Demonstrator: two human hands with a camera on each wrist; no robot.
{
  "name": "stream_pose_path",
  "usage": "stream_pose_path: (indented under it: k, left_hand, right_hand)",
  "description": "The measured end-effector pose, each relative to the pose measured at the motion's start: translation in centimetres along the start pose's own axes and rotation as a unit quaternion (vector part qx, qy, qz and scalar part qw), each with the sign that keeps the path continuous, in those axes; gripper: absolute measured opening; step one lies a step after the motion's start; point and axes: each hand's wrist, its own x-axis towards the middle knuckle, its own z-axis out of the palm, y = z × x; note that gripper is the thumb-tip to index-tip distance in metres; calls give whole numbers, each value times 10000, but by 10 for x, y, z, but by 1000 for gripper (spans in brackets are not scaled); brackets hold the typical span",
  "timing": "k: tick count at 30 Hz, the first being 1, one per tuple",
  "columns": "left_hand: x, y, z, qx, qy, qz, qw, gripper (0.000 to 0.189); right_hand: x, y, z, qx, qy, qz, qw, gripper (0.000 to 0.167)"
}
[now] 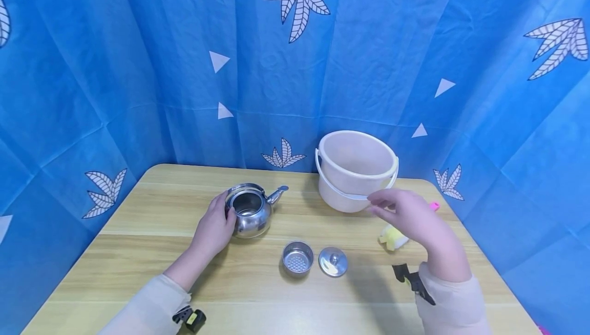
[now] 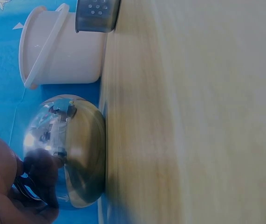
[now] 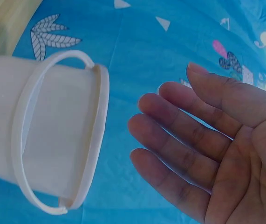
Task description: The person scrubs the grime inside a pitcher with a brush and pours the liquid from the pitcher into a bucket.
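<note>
A shiny metal teapot (image 1: 249,217) without its lid stands on the table, its spout pointing right. My left hand (image 1: 215,225) grips it at its left side; in the left wrist view the fingers curl round a dark handle (image 2: 28,189) against the round body. My right hand (image 1: 410,217) is in the air in front of the white bucket (image 1: 343,195), palm bare and fingers spread loosely in the right wrist view. The bucket's handle (image 3: 21,130) hangs down on its front. A perforated metal strainer cup (image 1: 297,259) and a round knobbed lid (image 1: 333,262) lie nearer to me.
Beyond the right hand, partly hidden by it, lies a yellow and white sponge-like piece (image 1: 393,237) with a pink tip (image 1: 435,206) farther back. A blue patterned curtain (image 1: 286,68) surrounds the wooden table (image 1: 152,212) at the back and sides.
</note>
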Motion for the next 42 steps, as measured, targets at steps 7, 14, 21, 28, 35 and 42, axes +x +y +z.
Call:
stream_pose_path:
  k: [7, 14, 21, 28, 35, 42]
  left_hand:
    - [0, -1, 2, -1, 60, 63, 10000, 56]
    - [-1, -1, 1, 5, 59, 53, 10000, 56]
    - [0, 0, 0, 23, 18, 2, 10000, 56]
    - [0, 0, 1, 53, 14, -5, 10000, 56]
    - [0, 0, 1, 47, -12, -25, 10000, 56]
    - [0, 0, 1, 55, -10, -37, 10000, 57]
  right_hand:
    - [-2, 15, -6, 81, 48, 311, 9995, 28]
    - [-3, 30, -9, 180, 114, 501, 9985, 29]
    - [-6, 43, -14, 275, 179, 624, 9975, 29]
    - [-9, 59, -16, 325, 136, 1188, 9923, 39]
    - [-10, 79, -14, 295, 286, 1569, 9868, 44]
    - [-10, 100, -9, 320, 368, 2096, 9766, 56]
